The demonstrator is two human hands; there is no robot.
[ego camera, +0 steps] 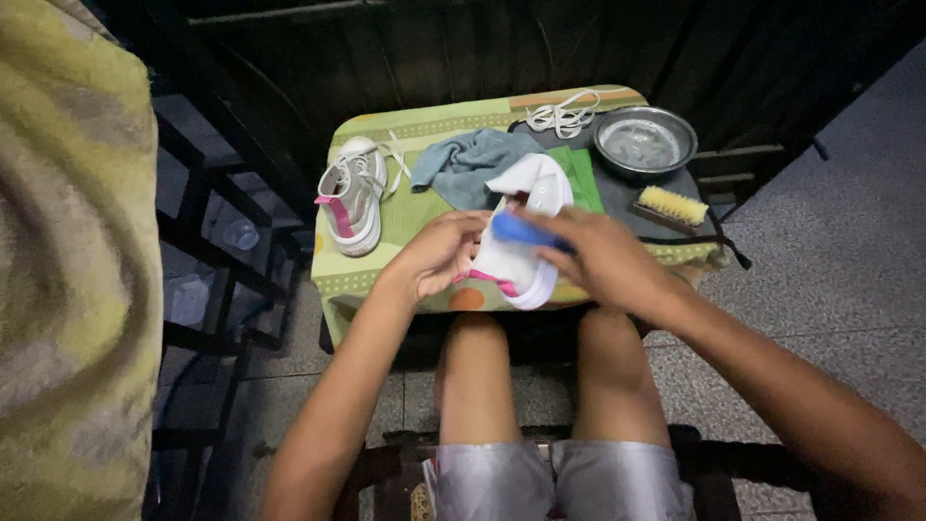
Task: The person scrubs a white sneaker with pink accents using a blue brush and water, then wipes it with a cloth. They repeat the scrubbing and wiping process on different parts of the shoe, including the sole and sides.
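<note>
My left hand grips the side of a white sneaker with pink trim, held tilted over the small table's front edge. My right hand holds a blue brush-like tool pressed against the same sneaker. A second white and pink sneaker rests upright on the table to the left, its laces still in it. A grey-blue cloth lies behind the held sneaker, with a green cloth beside it.
The small table has a green patterned cover. On it at the back are loose white laces, a metal bowl of water and a yellow scrubbing brush. A yellow-green blanket hangs at left. My knees are under the table.
</note>
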